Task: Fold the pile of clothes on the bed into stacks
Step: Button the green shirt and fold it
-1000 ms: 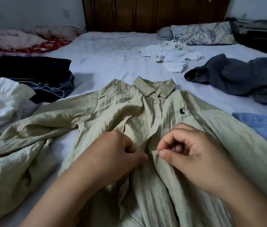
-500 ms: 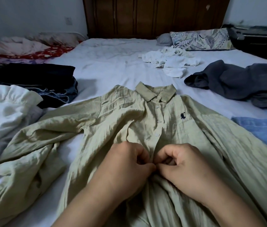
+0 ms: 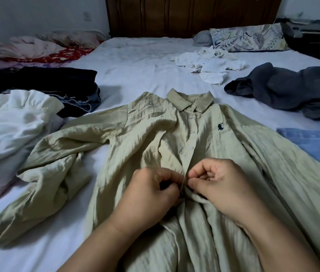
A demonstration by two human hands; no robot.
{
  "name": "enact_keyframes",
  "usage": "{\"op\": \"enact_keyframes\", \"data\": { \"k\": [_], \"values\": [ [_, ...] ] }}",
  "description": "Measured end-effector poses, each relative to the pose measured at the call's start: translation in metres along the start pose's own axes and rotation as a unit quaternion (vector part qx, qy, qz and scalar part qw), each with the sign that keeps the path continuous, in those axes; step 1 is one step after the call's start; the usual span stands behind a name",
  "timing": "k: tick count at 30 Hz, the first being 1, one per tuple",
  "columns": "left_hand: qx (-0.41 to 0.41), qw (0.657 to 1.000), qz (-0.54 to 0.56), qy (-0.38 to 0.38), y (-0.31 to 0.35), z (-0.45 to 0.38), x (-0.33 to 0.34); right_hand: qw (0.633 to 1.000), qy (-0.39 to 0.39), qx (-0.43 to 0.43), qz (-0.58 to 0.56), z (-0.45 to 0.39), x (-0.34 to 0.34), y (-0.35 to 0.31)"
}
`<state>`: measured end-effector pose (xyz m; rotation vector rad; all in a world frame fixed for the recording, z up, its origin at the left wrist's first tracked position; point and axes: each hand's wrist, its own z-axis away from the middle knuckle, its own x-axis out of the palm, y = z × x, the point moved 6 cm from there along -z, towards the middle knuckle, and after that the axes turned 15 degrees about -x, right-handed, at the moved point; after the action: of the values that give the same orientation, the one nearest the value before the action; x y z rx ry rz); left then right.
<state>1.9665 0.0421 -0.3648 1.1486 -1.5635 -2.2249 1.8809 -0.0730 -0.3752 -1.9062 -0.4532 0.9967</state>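
A pale green button-up shirt (image 3: 155, 134) lies face up on the white bed sheet (image 3: 135, 71), collar pointing away, sleeves spread to both sides. My left hand (image 3: 147, 197) and my right hand (image 3: 220, 185) meet at the shirt's front placket, below the fastened upper buttons. Each hand pinches one edge of the placket with curled fingers and thumb. The spot between the fingertips is partly hidden by the bunched cloth.
A stack of dark folded clothes (image 3: 49, 83) and a white ruffled garment (image 3: 12, 122) lie at the left. At the right are a dark grey garment (image 3: 292, 89) and a blue shirt (image 3: 316, 144). White crumpled clothes (image 3: 208, 63) and a patterned pillow (image 3: 247, 38) sit near the headboard.
My hands have come together on the placket and stayed pinched there. The view has tilted so the shirt sits lower in frame.
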Motion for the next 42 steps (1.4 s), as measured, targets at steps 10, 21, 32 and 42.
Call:
{"op": "enact_keyframes", "data": {
  "k": [10, 21, 32, 42],
  "values": [
    [-0.083, 0.990, 0.116, -0.017, -0.013, -0.009, 0.004, 0.999, 0.007, -0.044, 0.021, 0.002, 0.002, -0.006],
    [-0.140, 0.979, 0.137, -0.048, -0.015, -0.009, 0.008, 0.998, 0.008, -0.064, 0.015, 0.001, 0.004, -0.004],
    [0.061, 0.989, -0.090, 0.101, 0.005, -0.001, 0.010, 0.998, 0.008, -0.058, -0.001, 0.002, 0.003, -0.004],
    [0.107, 0.983, -0.103, 0.104, 0.007, 0.000, 0.010, 0.990, 0.016, 0.035, -0.135, 0.001, 0.002, 0.008]
  ]
}}
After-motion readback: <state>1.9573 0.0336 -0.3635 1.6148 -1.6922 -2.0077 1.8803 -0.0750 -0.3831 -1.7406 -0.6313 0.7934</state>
